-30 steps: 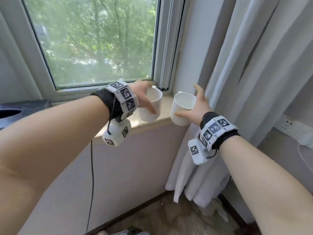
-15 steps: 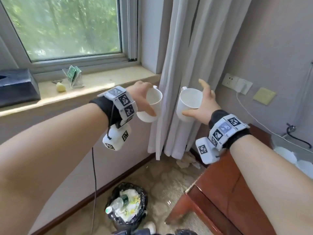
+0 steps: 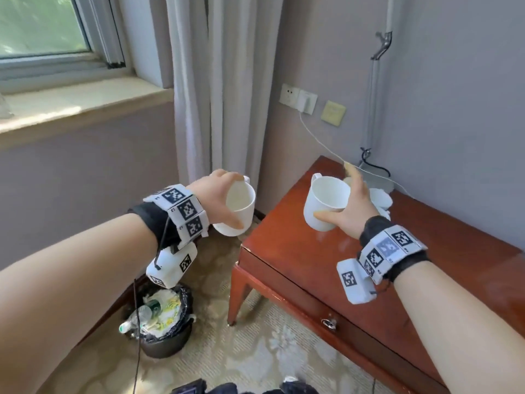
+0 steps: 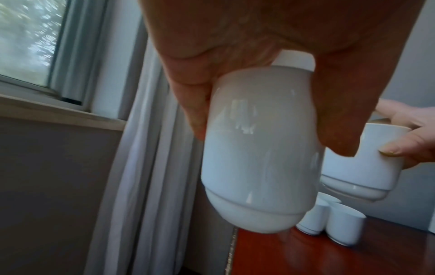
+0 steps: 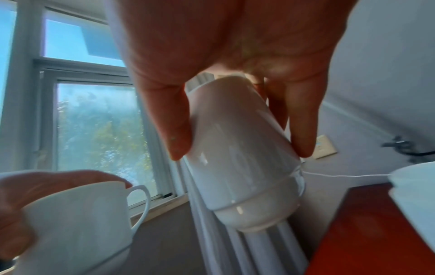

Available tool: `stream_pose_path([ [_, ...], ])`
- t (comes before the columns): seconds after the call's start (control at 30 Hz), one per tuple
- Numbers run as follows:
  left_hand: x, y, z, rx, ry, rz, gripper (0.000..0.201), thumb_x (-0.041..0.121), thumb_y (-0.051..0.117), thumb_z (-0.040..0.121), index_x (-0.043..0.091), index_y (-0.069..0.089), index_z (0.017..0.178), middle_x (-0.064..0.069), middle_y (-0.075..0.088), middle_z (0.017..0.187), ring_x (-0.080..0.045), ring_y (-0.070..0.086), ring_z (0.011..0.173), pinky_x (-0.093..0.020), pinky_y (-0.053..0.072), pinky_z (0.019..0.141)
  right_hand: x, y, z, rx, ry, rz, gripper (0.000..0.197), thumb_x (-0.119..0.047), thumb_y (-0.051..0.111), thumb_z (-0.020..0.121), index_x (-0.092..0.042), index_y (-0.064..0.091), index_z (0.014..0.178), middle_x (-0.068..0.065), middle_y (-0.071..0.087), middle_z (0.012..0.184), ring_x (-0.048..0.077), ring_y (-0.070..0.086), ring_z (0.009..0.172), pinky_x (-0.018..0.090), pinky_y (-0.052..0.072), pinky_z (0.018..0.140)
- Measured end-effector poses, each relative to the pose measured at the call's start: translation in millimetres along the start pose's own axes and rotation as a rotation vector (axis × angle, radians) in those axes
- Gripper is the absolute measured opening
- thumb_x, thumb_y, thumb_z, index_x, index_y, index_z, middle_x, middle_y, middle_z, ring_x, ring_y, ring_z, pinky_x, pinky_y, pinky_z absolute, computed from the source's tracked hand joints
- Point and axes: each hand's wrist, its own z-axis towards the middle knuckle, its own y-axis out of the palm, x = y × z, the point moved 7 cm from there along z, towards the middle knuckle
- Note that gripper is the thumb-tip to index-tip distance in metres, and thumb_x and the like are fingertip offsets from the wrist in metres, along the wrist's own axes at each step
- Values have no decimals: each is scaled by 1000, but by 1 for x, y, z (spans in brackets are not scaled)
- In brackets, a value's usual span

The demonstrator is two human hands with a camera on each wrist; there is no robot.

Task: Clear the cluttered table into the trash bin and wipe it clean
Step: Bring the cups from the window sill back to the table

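The table (image 3: 284, 251), a red-brown wooden one with a single drawer, stands against the wall at the right, and near its far edge sit small white cups (image 4: 329, 223); the left wrist view shows three of them close together, though motion blur makes the count unsure. Two white mugs are in the air. The left mug (image 3: 235, 209) is gripped by the left hand (image 3: 216, 194), thumb on the near side and fingers curled over the far rim, and it hangs over the floor just beside the table's near left corner. The right mug (image 3: 324, 206) is held by the right hand (image 3: 355, 211), thumb under the near side and fingers wrapped round the far side, above the table top. Both mugs stand roughly upright, handles turned away from the person, and look empty. One trash bin (image 3: 162, 317), lined with a black bag and heaped with bottles and wrappers, stands on the patterned carpet below the left forearm. One pale curtain (image 3: 216, 81) hangs in the corner, and two white wall plates and one yellowish plate are on the wall above the table, with a white cable running down. Compared with half a second ago, the view has swung right and down: the window sill has slid to the left edge, the table fills the right half, and the right mug, then in front of the curtain, is now over the table top.
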Motion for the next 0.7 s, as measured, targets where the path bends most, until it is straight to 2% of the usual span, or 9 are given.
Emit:
stream_pose_path([
  [0.07, 31, 18, 16, -38, 38, 33, 91, 36, 78, 67, 34, 25, 142, 6, 35, 134, -20, 47, 112, -28, 48, 72, 38, -29, 0, 43, 74, 13, 112, -18, 82, 65, -38, 6, 145, 6, 26, 142, 26, 37, 126, 41, 37, 104],
  [0.1, 48, 28, 26, -56, 60, 60, 91, 38, 77, 67, 35, 25, 141, 7, 35, 134, -20, 48, 112, -29, 49, 75, 56, -44, 1, 63, 105, 14, 111, -17, 81, 66, -38, 7, 145, 7, 25, 143, 27, 36, 127, 43, 37, 104],
  [0.17, 85, 49, 48, -98, 116, 111, 92, 41, 76, 66, 36, 24, 141, 7, 34, 134, -20, 48, 113, -34, 49, 85, 94, -74, 6, 93, 158, -3, 109, -14, 80, 69, -33, 7, 147, 9, 22, 145, 26, 35, 129, 33, 32, 102],
  [0.23, 124, 71, 72, -133, 176, 149, 92, 41, 75, 65, 36, 23, 141, 7, 33, 134, -20, 48, 113, -37, 50, 88, 134, -104, 14, 112, 208, -14, 107, -13, 79, 71, -32, 7, 147, 10, 20, 147, 26, 35, 129, 29, 30, 99],
  [0.33, 188, 106, 107, -170, 253, 189, 93, 37, 76, 66, 31, 22, 141, 6, 33, 134, -20, 47, 114, -37, 49, 89, 195, -140, 31, 122, 289, -42, 108, -14, 79, 70, -31, 6, 148, 11, 18, 147, 29, 37, 128, 35, 31, 104],
  [0.5, 284, 178, 156, -255, 431, 241, 93, 41, 76, 66, 28, 22, 141, 6, 34, 136, -18, 47, 117, -26, 41, 89, 289, -163, 60, 40, 364, -42, 112, -13, 81, 68, -33, 6, 147, 11, 19, 144, 29, 40, 125, 36, 33, 104],
  [0.6, 325, 222, 176, -307, 516, 336, 94, 43, 75, 66, 29, 21, 141, 7, 32, 137, -19, 41, 123, -36, 43, 98, 335, -160, 74, -12, 412, -7, 111, -13, 81, 68, -36, 5, 147, 8, 17, 144, 30, 42, 124, 38, 34, 105],
  [0.67, 346, 247, 187, -323, 575, 431, 94, 44, 74, 67, 30, 18, 142, 6, 30, 139, -21, 35, 129, -38, 33, 108, 358, -158, 82, -24, 435, 14, 110, -13, 80, 69, -37, 4, 146, 7, 17, 144, 31, 42, 125, 39, 34, 105],
  [0.7, 355, 257, 192, -328, 612, 479, 95, 44, 73, 68, 29, 17, 143, 5, 29, 140, -20, 32, 131, -36, 21, 115, 367, -158, 87, -22, 440, 29, 110, -14, 80, 70, -37, 4, 146, 6, 17, 144, 30, 42, 125, 39, 34, 105],
])
